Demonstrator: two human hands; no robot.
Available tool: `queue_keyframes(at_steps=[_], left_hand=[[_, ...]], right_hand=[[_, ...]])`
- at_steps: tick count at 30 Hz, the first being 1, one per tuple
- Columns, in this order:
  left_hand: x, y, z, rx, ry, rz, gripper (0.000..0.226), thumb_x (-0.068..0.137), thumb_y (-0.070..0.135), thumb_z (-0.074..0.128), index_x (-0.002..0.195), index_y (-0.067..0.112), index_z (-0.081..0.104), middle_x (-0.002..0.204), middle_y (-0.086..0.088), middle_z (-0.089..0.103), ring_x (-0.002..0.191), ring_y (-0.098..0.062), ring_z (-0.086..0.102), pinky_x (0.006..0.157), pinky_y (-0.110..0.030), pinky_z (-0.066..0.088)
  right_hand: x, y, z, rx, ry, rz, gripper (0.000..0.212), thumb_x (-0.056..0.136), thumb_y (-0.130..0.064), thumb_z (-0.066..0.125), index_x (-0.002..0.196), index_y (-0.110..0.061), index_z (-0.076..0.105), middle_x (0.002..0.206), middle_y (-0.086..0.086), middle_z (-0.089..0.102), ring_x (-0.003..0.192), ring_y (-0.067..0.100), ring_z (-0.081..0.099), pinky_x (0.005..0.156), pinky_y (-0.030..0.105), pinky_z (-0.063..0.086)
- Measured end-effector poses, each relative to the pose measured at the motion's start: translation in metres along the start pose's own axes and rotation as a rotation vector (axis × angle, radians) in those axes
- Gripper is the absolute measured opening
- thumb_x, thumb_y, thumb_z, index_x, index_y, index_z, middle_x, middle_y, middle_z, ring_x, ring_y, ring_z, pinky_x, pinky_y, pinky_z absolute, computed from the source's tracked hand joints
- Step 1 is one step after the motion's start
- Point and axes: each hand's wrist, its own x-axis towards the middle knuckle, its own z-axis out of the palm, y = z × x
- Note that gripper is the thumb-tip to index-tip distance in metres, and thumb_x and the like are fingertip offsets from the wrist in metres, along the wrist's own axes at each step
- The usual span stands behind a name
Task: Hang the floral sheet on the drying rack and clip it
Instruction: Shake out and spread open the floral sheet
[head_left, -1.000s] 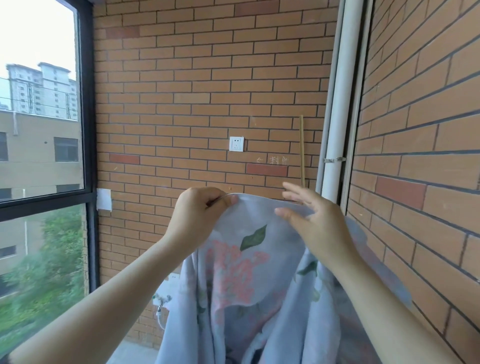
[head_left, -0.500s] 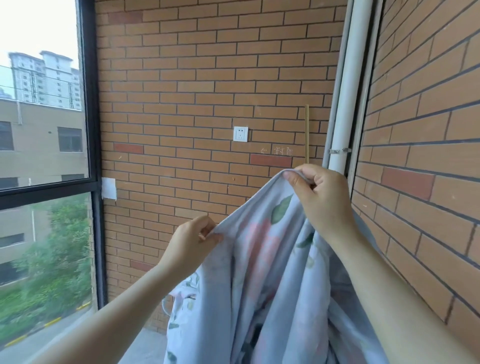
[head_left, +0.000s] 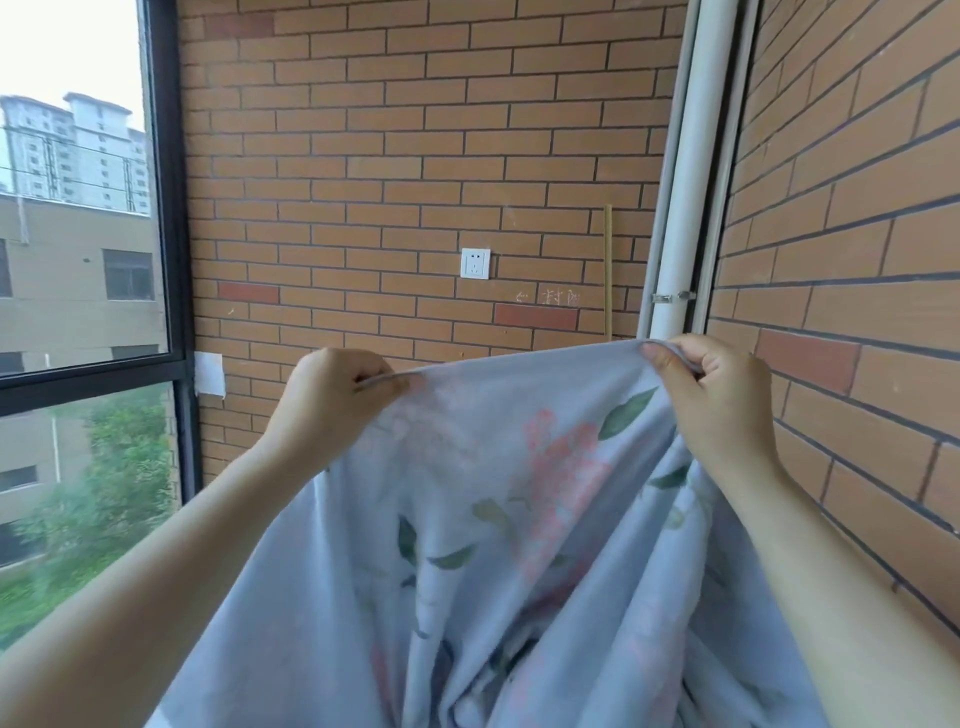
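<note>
Floral sheet (head_left: 519, 519): pale blue-grey cloth printed with pink blossom clusters and dark green leaves. It is held up in the air in front of the back brick wall (head_left: 415, 156). The top edge is stretched between the two hands, sagging slightly. The rest falls in deep folds out of the bottom of the view.

Surroundings and holds, left to right:
- Window (head_left: 166, 208): dark frame, with buildings and trees outside.
- Paper patch (head_left: 209, 374): white, on the wall just beside the frame.
- Left hand (head_left: 332, 400): grip pinching the sheet's top edge at its left end, thumb against curled fingers.
- Socket (head_left: 475, 263): white, on the back wall above the sheet.
- Rod (head_left: 608, 270): thin, yellow, upright near the corner.
- Pipe (head_left: 691, 182): white, upright in the corner, with a metal clamp.
- Right hand (head_left: 722, 400): grip pinching the right end of the top edge, fingers curled over the hem.
- Side brick wall (head_left: 857, 260): far right.
</note>
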Motion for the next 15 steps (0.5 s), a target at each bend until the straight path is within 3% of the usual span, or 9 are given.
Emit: queue_keyframes(at_steps=[2,4,7,9,11,12,13,14,15], left_hand=[[-0.011,-0.017,0.012,0.071,-0.119,-0.057,0.042,0.079,0.042,0.072,0.053,0.012,0.057,0.042,0.004,0.040,0.040,-0.013,0.040,0.036,-0.020,0.033],[-0.023,-0.035,0.021,0.097,-0.159,-0.106,0.044,0.080,0.047,0.068,0.058,0.010,0.057,0.047,0.000,0.045,0.045,-0.019,0.048,0.042,-0.028,0.038],[-0.029,-0.045,0.023,0.073,-0.062,-0.187,0.048,0.088,0.040,0.061,0.057,0.005,0.048,0.051,-0.006,0.041,0.054,-0.024,0.038,0.049,-0.030,0.028],[-0.028,-0.033,0.025,-0.029,0.007,-0.246,0.048,0.093,0.036,0.056,0.060,0.003,0.047,0.055,-0.006,0.039,0.055,-0.022,0.035,0.051,-0.031,0.026],[-0.028,-0.014,0.030,-0.179,0.038,-0.266,0.049,0.096,0.037,0.049,0.071,-0.004,0.054,0.062,-0.008,0.044,0.059,-0.019,0.038,0.054,-0.032,0.027],[-0.028,-0.005,0.032,-0.232,0.040,-0.260,0.049,0.098,0.037,0.047,0.076,-0.006,0.056,0.065,-0.008,0.045,0.061,-0.018,0.039,0.056,-0.031,0.027],[-0.028,0.004,0.034,-0.258,0.035,-0.238,0.049,0.098,0.037,0.046,0.078,-0.007,0.055,0.066,-0.007,0.044,0.061,-0.016,0.039,0.057,-0.031,0.028],[-0.028,0.010,0.034,-0.266,0.021,-0.200,0.050,0.097,0.038,0.046,0.077,-0.007,0.053,0.065,-0.006,0.043,0.060,-0.014,0.038,0.057,-0.030,0.028],[-0.028,0.016,0.034,-0.262,0.003,-0.160,0.050,0.097,0.039,0.046,0.076,-0.006,0.052,0.064,-0.005,0.041,0.058,-0.012,0.036,0.055,-0.028,0.027]], right_hand=[[-0.006,0.003,-0.001,-0.009,0.046,-0.007,0.037,0.093,-0.023,0.061,0.060,-0.015,0.048,0.050,0.007,0.032,0.054,0.014,0.029,0.049,0.027,0.025],[-0.011,0.006,-0.003,0.008,0.099,0.020,0.040,0.093,-0.022,0.062,0.058,-0.012,0.045,0.051,0.009,0.029,0.054,0.014,0.027,0.050,0.031,0.027],[-0.013,0.013,-0.010,0.004,0.099,0.040,0.048,0.093,-0.022,0.062,0.054,-0.025,0.033,0.050,0.000,0.021,0.052,0.013,0.023,0.049,0.028,0.022],[-0.012,0.023,-0.012,-0.058,0.060,0.081,0.048,0.093,-0.025,0.061,0.055,-0.021,0.032,0.050,-0.002,0.022,0.052,0.013,0.023,0.049,0.028,0.021],[-0.011,0.032,-0.011,-0.119,0.003,0.157,0.042,0.092,-0.027,0.060,0.056,-0.021,0.039,0.051,-0.002,0.034,0.055,0.019,0.035,0.051,0.030,0.026],[-0.014,0.034,-0.011,-0.144,-0.017,0.217,0.027,0.092,-0.028,0.061,0.065,-0.027,0.056,0.058,-0.001,0.051,0.062,0.023,0.048,0.056,0.029,0.033],[-0.017,0.036,-0.012,-0.165,-0.070,0.308,0.008,0.090,-0.032,0.063,0.089,-0.026,0.069,0.078,0.002,0.067,0.078,0.026,0.059,0.066,0.029,0.041],[-0.022,0.034,-0.012,-0.172,-0.101,0.372,0.031,0.088,-0.037,0.066,0.116,-0.023,0.067,0.101,0.002,0.071,0.095,0.024,0.063,0.077,0.029,0.044],[-0.028,0.030,-0.012,-0.154,-0.146,0.393,0.049,0.085,-0.042,0.069,0.130,-0.024,0.059,0.116,-0.001,0.068,0.105,0.020,0.062,0.083,0.027,0.044]])
